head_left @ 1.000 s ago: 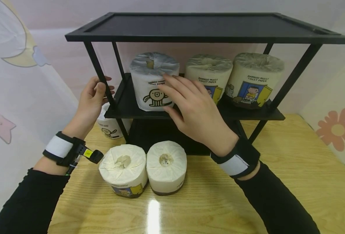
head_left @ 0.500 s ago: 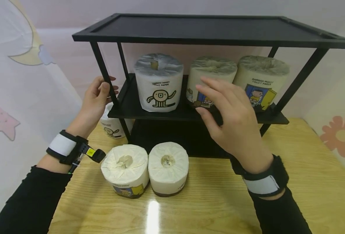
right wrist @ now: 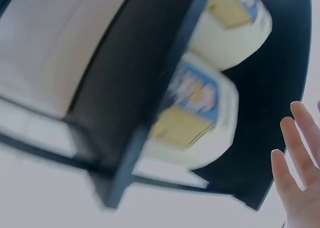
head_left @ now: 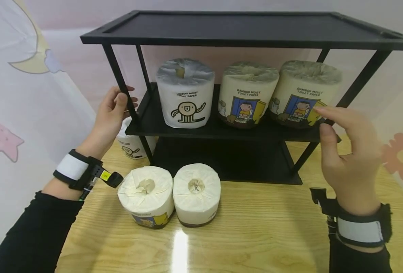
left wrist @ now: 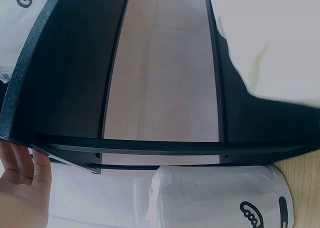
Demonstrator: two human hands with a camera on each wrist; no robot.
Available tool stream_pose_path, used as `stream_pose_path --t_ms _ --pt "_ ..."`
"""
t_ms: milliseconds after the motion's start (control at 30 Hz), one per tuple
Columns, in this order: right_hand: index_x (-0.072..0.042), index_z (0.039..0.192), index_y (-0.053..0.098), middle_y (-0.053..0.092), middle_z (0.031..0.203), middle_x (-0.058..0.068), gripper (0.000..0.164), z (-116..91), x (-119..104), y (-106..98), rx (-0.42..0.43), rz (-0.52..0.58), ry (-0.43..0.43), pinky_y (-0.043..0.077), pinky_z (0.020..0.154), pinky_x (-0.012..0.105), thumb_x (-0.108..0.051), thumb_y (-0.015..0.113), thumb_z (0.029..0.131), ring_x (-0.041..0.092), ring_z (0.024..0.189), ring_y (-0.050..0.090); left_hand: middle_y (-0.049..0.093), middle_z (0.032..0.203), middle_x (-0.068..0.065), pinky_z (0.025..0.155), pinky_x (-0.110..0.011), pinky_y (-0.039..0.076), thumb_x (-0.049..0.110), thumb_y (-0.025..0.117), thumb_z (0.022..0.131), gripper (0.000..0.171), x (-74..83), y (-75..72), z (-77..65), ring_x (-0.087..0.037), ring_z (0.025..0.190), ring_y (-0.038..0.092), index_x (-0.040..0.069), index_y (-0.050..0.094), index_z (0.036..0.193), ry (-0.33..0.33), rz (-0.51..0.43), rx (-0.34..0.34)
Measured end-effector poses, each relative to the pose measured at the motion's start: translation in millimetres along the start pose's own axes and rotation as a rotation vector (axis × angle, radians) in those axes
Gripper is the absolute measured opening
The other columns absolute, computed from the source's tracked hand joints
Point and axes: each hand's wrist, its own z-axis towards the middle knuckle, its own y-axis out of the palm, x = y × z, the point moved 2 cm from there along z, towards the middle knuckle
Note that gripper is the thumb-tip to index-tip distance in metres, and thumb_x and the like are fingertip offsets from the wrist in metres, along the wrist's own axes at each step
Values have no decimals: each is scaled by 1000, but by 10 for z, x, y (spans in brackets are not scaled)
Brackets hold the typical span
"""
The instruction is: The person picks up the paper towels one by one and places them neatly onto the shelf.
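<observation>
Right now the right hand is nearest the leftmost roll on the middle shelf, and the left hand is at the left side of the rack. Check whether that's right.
Not quite: the right hand is nearest the rightmost roll on the middle shelf, as the head view shows. The left hand is indeed at the left side of the rack.

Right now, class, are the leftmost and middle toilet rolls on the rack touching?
Apart. The head view shows a strip of the black shelf between the leftmost roll and the middle roll.
</observation>
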Motion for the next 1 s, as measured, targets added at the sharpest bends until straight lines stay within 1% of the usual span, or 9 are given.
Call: stream_pose_path --t_ms 167,333,400,500,600,700,867,900,1000 --pt "6 104 71 70 102 24 25 -16 255 -195 21 -170 30 46 97 28 -3 49 96 37 102 66 59 112 -8 98 -29 48 54 58 82 57 35 5 -6 -20 110 56 15 59 124 -5 2 7" --pt "1 115 70 70 108 20 34 15 527 -444 -4 -325 144 35 91 17 -1 40 99 15 98 61 59 113 -11 94 -25 50 53 57 83 55 71 38 -11 -19 109 57 15 59 123 -2 26 3" --pt "-3 119 69 69 117 10 35 6 637 -536 -42 -378 241 32 90 16 -3 39 102 4 101 57 59 113 -10 95 -27 49 53 55 84 54 81 44 -13 -19 109 56 16 59 122 -2 43 2" --pt "-14 135 60 62 131 2 38 -37 785 -620 -148 -471 457 32 96 17 -10 36 106 6 117 53 59 113 -8 98 -30 48 53 54 86 51 93 36 -25 -19 110 56 17 59 122 -10 84 7" --pt "-16 149 43 52 144 9 43 -99 920 -655 -340 -528 667 32 105 27 -14 32 107 22 129 48 60 113 -5 101 -35 47 51 52 89 47 98 28 -37 -19 110 56 18 58 122 -24 117 11" --pt "-11 153 34 46 147 18 47 -185 1078 -659 -518 -495 742 36 103 32 -14 29 107 33 131 46 60 112 -3 103 -37 46 48 50 92 44 101 30 -40 -18 109 57 17 59 122 -36 153 11" --pt "-7 153 34 46 145 25 48 -348 1354 -655 -663 -331 738 35 104 29 -13 32 105 18 128 47 58 115 -6 102 -35 47 44 42 98 43 113 36 -45 -19 112 57 14 59 124 -46 246 5" --pt "-7 155 31 42 147 26 49 -376 1398 -655 -702 -289 758 35 107 34 -15 34 106 20 131 44 58 116 -6 101 -35 47 44 41 98 44 121 38 -50 -20 112 57 13 59 124 -47 265 4" --pt "-7 158 19 32 152 31 61 -441 1491 -629 -834 -214 836 34 106 57 -28 42 106 43 138 35 58 118 -10 102 -36 47 41 38 102 48 154 48 -74 -23 115 56 6 56 129 -35 325 -5"
